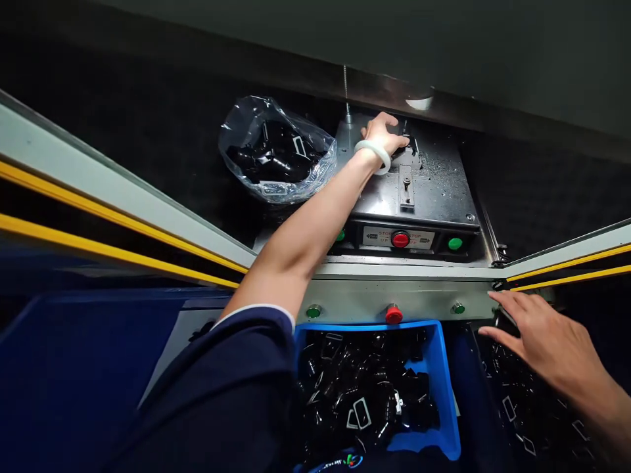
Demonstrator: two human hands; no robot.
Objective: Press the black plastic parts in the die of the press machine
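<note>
My left hand [382, 135], with a pale bangle at the wrist, reaches over the metal machine fixture [436, 190]. Its fingers are bent, and the thumb tip presses on a small glossy black part [410, 146] seated at the clamp block; the hand partly hides this part. To the right, my right hand [537, 332] hovers above a heap of glossy black parts [522, 401], some with silver rectangular frames. Its thumb and fingers are spread apart. Something dark and shiny shows in the gap between them, but I see no clear grip on it.
A clear plastic bag [315, 177] of black parts stands left of the fixture. Below is a blue bin [446, 394] of similar parts. The machine front carries a red button [400, 240], a green button [455, 244] and a red stop knob [394, 314]. Yellow-striped rails [123, 243] flank the opening.
</note>
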